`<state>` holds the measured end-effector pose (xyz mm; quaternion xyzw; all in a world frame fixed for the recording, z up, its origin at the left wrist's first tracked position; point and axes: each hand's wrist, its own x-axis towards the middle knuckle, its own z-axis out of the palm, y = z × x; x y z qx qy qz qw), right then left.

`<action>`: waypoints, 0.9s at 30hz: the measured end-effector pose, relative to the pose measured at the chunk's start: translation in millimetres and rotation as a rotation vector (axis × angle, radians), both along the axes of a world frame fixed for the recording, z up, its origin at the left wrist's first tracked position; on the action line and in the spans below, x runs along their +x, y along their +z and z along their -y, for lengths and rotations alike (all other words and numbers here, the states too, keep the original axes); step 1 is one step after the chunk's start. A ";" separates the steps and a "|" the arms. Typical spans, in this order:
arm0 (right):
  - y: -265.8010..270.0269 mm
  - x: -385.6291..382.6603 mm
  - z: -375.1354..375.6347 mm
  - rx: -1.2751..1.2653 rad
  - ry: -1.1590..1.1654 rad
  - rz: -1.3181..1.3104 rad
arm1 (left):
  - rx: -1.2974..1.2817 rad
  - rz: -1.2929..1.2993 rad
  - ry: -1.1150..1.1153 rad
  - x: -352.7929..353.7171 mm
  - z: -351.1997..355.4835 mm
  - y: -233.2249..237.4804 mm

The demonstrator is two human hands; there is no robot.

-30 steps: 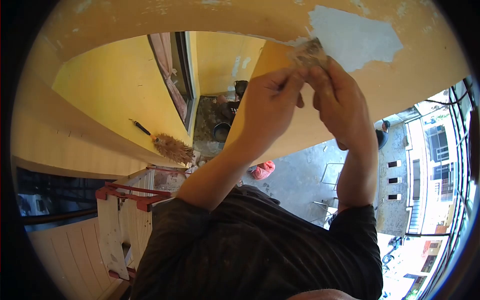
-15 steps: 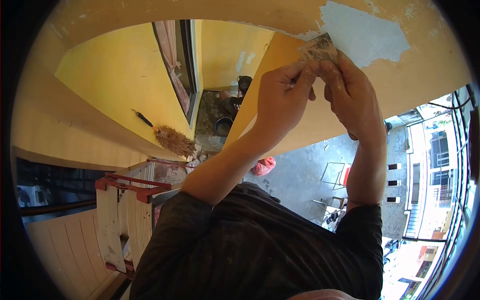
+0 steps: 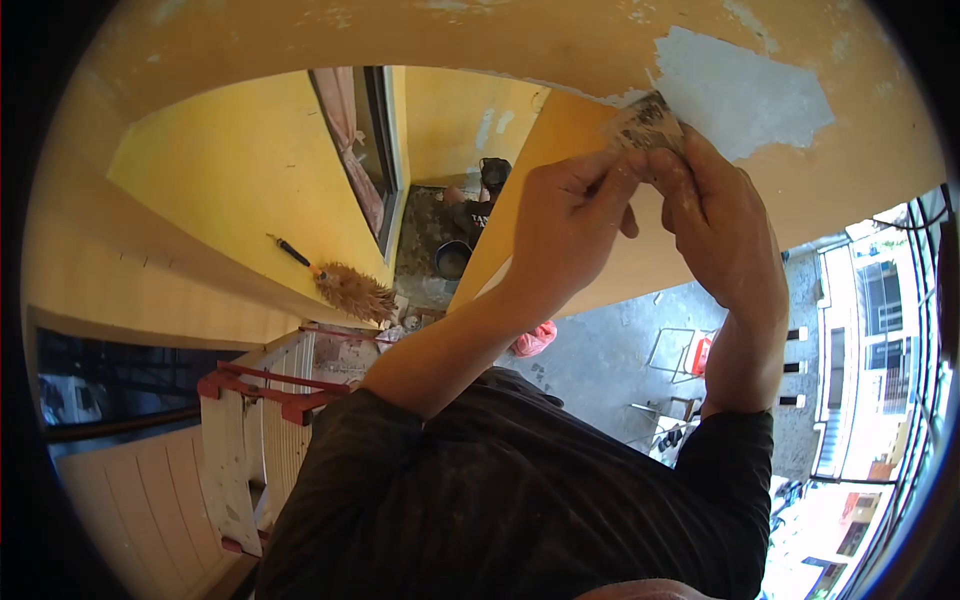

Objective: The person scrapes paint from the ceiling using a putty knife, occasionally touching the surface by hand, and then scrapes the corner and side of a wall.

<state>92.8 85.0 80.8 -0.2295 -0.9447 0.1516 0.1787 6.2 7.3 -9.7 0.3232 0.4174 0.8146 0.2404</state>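
Both of my hands are raised at the underside of a yellow-painted beam (image 3: 400, 45). A thin, flat scraper (image 3: 650, 122), smeared with pale and dark filler, rests against its lower edge. My left hand (image 3: 578, 215) is closed, its thumb and fingertips pinching the scraper's near left edge. My right hand (image 3: 728, 235) grips the same tool from the right, fingers curled around its edge. Right beside the scraper is a smooth whitish patch (image 3: 745, 95) with ragged borders. The scraper's far edge touches the painted surface, and some fingertips are hidden.
A stepladder (image 3: 232, 470) with red fittings stands at lower left. On a ledge lies a brown duster (image 3: 355, 292) with a black handle. Far below are a dark bucket (image 3: 452, 260), a pink-red bag (image 3: 535, 338) and a folding chair (image 3: 685, 355). Wires run along the right.
The surroundings sit slightly lower in view, as my head has tilted a little. Both hands stay on the scraper, which remains near the patch's left edge.
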 end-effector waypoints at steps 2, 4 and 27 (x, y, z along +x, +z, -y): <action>-4.5 0.3 -6.4 0.129 0.097 -0.063 | -0.009 -0.012 0.046 -1.3 2.8 1.7; 4.1 -0.4 -0.6 0.089 0.096 -0.053 | 0.041 0.041 0.014 0.6 4.3 8.2; -16.1 6.0 -9.3 -0.107 0.356 -0.243 | 0.053 0.004 0.104 -13.4 5.4 -2.7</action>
